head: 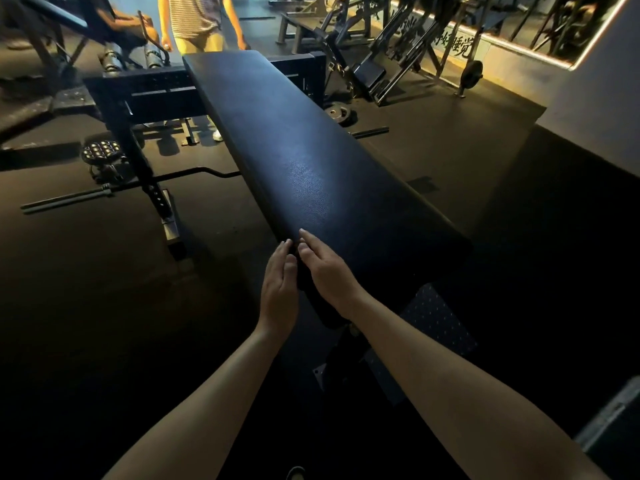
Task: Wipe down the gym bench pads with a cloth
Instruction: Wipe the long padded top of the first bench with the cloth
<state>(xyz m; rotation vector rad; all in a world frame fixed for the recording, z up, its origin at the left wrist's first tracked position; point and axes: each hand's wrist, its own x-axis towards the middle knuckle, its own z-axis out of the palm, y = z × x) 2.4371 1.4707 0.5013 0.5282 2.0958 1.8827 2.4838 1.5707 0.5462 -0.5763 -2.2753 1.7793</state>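
The bench pad [311,161] extends away from both grips, its long axis running forward and slightly left. The right grip [329,271] rests on the near left corner of the pad top, fingers extended, not closed. The left grip [278,282] stands just beside it against the pad's left edge, fingers straight. Whether the dark gap between them holds a cloth cannot be determined.

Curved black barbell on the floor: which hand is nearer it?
Left. The left hand is at the left edge of the long black bench pad, on the side of the curved black barbell; the right hand lies atop the pad, farther right.
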